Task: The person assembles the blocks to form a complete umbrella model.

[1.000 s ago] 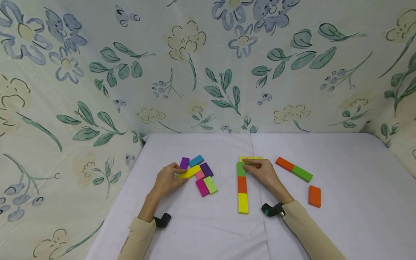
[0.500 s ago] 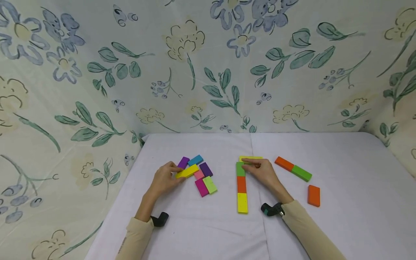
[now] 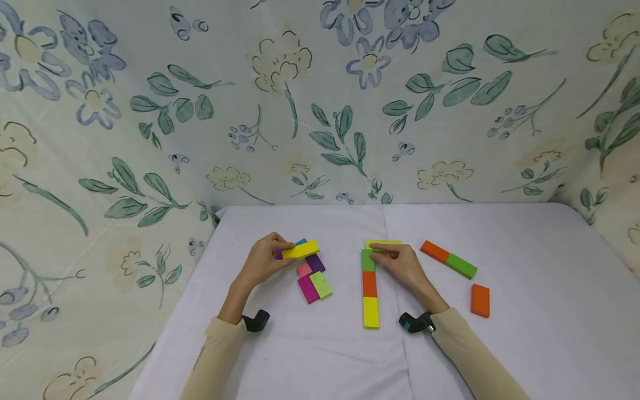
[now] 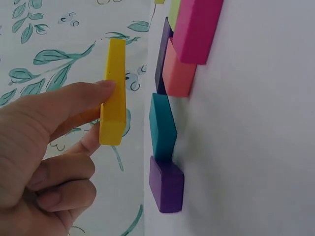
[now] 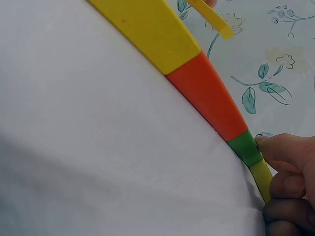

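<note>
My left hand pinches a yellow block between thumb and fingertips. In the left wrist view this block stands clear of the cloth, above the loose pieces. Below and beside it lie a blue block, a purple block, a pink block, a dark purple block, a magenta block and a lime block. My right hand rests at a corner, its thumb at a green block and its extended index finger over a yellow block.
Below the green block, an orange block and another yellow block continue the straight column. To the right lie a joined orange block and green block, plus a single orange block. White cloth covers the table.
My left hand has raised the yellow block off the group and moved it up and slightly right. My right hand stays at the column's corner.
</note>
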`<action>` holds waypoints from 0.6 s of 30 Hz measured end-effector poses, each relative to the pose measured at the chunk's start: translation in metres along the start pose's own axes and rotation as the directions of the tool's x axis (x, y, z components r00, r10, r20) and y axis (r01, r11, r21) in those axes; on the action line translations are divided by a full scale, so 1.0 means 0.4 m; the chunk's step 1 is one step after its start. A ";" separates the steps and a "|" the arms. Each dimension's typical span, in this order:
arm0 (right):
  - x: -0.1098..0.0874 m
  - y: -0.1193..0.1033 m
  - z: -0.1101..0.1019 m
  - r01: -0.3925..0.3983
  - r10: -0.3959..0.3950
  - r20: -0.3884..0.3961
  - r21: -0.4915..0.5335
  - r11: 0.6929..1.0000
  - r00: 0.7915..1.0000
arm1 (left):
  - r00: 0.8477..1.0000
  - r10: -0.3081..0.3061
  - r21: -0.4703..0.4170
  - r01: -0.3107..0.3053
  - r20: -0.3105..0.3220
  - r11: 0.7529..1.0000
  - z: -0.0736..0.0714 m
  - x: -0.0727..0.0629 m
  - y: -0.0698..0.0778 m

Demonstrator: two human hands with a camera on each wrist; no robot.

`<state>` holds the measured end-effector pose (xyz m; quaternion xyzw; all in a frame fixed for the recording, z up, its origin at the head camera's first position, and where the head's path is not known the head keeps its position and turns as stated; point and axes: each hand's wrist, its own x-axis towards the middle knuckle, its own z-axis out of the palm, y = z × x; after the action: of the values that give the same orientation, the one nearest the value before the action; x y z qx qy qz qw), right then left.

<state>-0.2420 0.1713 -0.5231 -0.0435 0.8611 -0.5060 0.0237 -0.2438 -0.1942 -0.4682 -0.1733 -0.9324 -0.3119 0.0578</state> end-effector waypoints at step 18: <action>0.001 0.000 0.000 -0.010 0.010 -0.008 -0.015 1.000 1.000 | 0.981 0.016 -0.025 -0.012 0.194 1.000 0.115 0.186 0.090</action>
<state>-0.2424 0.1712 -0.5231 -0.0373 0.8653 -0.4993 0.0225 -0.3001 -0.1183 -0.4689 -0.2102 -0.9285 -0.3042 -0.0333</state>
